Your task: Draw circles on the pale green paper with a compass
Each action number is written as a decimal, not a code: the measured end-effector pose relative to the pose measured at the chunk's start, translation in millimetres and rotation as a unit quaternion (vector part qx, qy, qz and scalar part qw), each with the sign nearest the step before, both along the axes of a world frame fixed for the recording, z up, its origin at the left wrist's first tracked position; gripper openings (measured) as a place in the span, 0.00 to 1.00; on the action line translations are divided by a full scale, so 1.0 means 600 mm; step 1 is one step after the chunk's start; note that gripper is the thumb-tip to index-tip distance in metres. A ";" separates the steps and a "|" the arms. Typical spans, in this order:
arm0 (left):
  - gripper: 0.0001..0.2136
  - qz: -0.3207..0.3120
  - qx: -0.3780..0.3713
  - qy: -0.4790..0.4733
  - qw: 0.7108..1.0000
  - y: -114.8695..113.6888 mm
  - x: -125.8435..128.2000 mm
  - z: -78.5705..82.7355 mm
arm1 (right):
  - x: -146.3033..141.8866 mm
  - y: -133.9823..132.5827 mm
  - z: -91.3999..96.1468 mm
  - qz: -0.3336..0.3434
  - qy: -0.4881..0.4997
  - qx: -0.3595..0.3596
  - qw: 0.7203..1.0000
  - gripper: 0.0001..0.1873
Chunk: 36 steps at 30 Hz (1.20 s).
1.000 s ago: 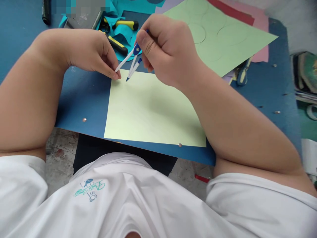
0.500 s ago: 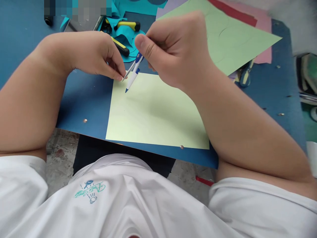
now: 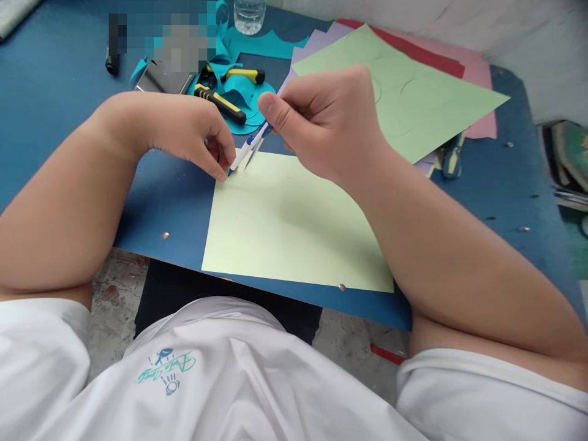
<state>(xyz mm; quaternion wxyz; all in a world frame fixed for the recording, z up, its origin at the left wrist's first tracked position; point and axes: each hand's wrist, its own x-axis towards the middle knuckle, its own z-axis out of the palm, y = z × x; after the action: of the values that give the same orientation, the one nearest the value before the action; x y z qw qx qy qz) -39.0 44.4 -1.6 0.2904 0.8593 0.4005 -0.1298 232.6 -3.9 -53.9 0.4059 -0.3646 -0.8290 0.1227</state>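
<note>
My right hand [image 3: 328, 119] is closed round the top of a drawing compass [image 3: 250, 147] fitted with a white and blue pen. The compass legs point down and left over a pale green sheet of paper [image 3: 294, 226]. The pen leg's blue tip meets the fingertips of my left hand [image 3: 193, 135], while the metal needle leg stands just to its right. My left hand bends down at the sheet's upper left corner, thumb and fingers drawn together. Whether they pinch the pen tip or the paper cannot be made out.
Beyond my hands lie teal scraps [image 3: 245, 92] with a yellow and black utility knife [image 3: 220, 104]. A green sheet with drawn curves [image 3: 413, 92] tops other coloured papers. Scissors [image 3: 454, 159] lie right; a clear water container [image 3: 249, 15] stands at the back. The blue table's [image 3: 151, 214] front edge is near my body.
The compass has turned: its pen leg is now on the left at my left fingertips, where the needle leg was before. The view has shifted, showing more of the table's far side.
</note>
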 end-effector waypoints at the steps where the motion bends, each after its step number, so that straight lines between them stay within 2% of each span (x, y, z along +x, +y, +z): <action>1: 0.12 0.000 -0.001 -0.001 1.000 0.001 -0.001 0.000 | 0.000 0.000 -0.001 -0.006 -0.002 -0.002 1.000 0.41; 9: 0.16 -0.025 -0.030 -0.014 0.999 0.016 -0.013 -0.012 | -0.012 -0.014 0.004 -0.006 0.013 -0.039 0.999 0.45; 14: 0.18 -0.028 -0.035 -0.011 0.999 0.014 -0.015 -0.007 | -0.016 -0.017 0.003 -0.014 0.021 -0.041 0.999 0.48; 24: 0.16 -0.030 -0.046 -0.006 0.998 0.009 -0.022 -0.004 | -0.030 -0.019 -0.009 -0.036 0.030 -0.030 0.998 0.52; 36: 0.13 -0.027 -0.072 -0.015 0.997 0.006 -0.027 -0.003 | -0.037 -0.019 -0.012 -0.009 0.048 -0.018 0.999 0.52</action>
<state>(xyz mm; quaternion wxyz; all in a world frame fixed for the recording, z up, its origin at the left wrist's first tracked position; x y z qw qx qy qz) -55.2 48.0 -3.3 0.3538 0.8487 0.3621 -0.1531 210.7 -15.5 -61.3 0.4397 -0.3728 -0.8029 0.1519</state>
